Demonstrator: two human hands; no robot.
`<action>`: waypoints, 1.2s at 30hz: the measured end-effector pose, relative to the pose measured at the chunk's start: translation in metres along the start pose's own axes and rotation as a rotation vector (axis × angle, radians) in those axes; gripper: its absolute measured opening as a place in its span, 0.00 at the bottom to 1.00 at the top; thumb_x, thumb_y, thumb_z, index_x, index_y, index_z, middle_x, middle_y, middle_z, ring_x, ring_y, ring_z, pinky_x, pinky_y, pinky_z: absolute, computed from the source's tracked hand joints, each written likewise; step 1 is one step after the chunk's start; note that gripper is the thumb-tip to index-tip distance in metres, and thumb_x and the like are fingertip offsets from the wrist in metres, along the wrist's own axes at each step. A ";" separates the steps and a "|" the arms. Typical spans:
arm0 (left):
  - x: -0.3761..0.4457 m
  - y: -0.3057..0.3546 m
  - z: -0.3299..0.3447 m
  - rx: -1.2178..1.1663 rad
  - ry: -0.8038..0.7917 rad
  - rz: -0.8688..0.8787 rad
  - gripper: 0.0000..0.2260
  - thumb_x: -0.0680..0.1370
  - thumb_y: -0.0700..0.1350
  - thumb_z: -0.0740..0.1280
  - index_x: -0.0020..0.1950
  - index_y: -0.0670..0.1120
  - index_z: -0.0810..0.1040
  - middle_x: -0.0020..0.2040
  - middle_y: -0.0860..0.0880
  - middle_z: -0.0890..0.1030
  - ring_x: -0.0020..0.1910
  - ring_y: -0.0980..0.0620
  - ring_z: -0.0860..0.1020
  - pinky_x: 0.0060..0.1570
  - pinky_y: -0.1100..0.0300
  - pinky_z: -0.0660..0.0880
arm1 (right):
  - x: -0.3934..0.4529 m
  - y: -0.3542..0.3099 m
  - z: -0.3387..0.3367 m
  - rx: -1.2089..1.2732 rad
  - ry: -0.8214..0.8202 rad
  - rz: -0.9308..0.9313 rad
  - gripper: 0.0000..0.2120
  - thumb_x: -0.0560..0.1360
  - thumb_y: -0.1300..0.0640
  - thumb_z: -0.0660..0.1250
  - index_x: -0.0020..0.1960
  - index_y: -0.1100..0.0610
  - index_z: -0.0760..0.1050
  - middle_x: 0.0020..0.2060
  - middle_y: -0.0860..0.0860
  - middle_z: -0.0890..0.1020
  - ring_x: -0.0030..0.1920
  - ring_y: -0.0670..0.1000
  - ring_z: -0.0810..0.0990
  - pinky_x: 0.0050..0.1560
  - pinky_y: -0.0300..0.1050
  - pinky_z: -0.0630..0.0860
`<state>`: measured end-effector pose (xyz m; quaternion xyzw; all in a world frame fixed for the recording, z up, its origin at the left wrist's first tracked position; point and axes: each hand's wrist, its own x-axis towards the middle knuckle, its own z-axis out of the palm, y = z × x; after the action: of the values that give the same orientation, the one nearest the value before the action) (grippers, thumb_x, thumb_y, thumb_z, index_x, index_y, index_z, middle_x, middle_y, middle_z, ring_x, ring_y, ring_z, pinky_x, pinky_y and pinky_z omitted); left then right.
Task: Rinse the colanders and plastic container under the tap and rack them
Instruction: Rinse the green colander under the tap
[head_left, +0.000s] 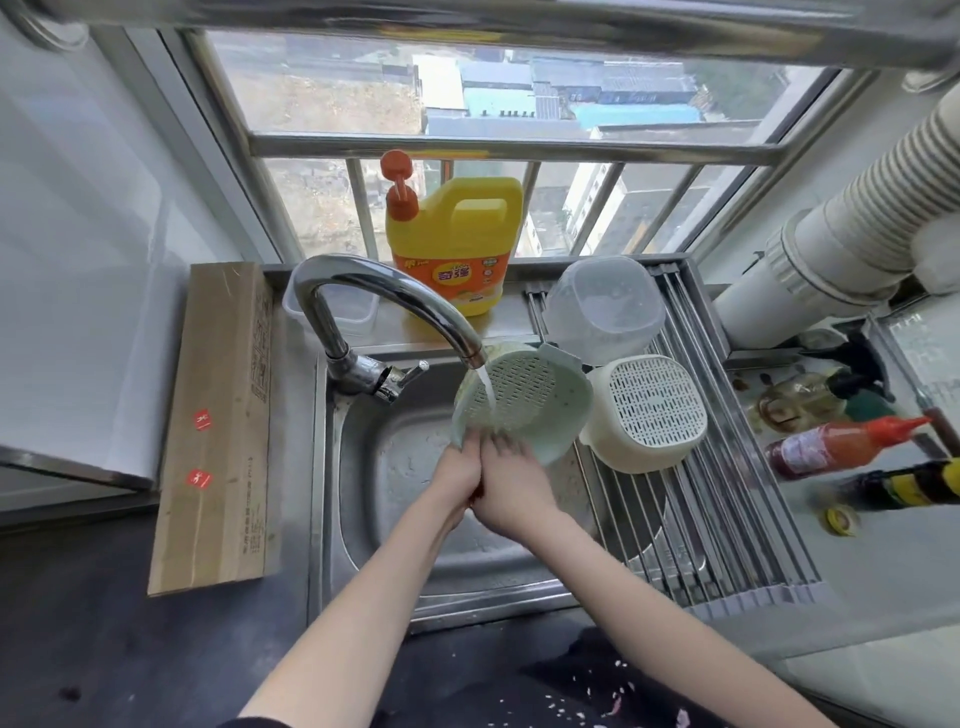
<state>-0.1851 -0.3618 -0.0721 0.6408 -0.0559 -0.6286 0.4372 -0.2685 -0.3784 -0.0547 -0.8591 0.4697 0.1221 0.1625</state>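
A pale green colander (524, 400) is tilted over the steel sink (410, 525), its inside facing me, with water from the tap (384, 306) running into it. My left hand (457, 467) and my right hand (511, 483) both grip its lower rim, close together. A cream colander (649, 410) lies upside down on the roll-up drying rack (727, 525) at the sink's right. Behind it a clear plastic container (605, 306) rests upside down on the same rack.
A yellow detergent jug (457, 244) stands on the window ledge behind the tap, a clear tub (358, 312) beside it. A cardboard box (218, 426) lies left of the sink. Sauce bottles (852, 441) lie to the right of the rack.
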 end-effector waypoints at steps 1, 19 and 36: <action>-0.001 -0.001 -0.002 0.015 0.004 -0.010 0.23 0.81 0.56 0.55 0.59 0.38 0.75 0.51 0.40 0.81 0.51 0.43 0.80 0.47 0.55 0.78 | -0.001 0.008 -0.005 0.040 0.006 -0.022 0.34 0.72 0.55 0.62 0.75 0.56 0.55 0.70 0.57 0.69 0.73 0.55 0.63 0.75 0.52 0.44; -0.003 0.011 -0.007 -0.269 -0.163 -0.223 0.25 0.76 0.64 0.58 0.55 0.43 0.76 0.45 0.42 0.80 0.44 0.46 0.78 0.51 0.48 0.75 | -0.006 0.031 -0.017 -0.348 0.388 -0.201 0.14 0.68 0.61 0.59 0.42 0.56 0.83 0.42 0.56 0.85 0.50 0.58 0.83 0.68 0.52 0.62; 0.000 0.030 0.000 -0.211 -0.200 -0.167 0.08 0.80 0.39 0.61 0.51 0.36 0.75 0.43 0.38 0.80 0.40 0.45 0.80 0.39 0.56 0.82 | 0.000 0.032 -0.025 -0.306 0.120 -0.111 0.19 0.68 0.58 0.54 0.48 0.57 0.82 0.43 0.54 0.85 0.44 0.54 0.84 0.44 0.43 0.76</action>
<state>-0.1706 -0.3796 -0.0535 0.5280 0.0204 -0.7258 0.4406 -0.2942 -0.4049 -0.0374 -0.9041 0.4065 0.1316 0.0080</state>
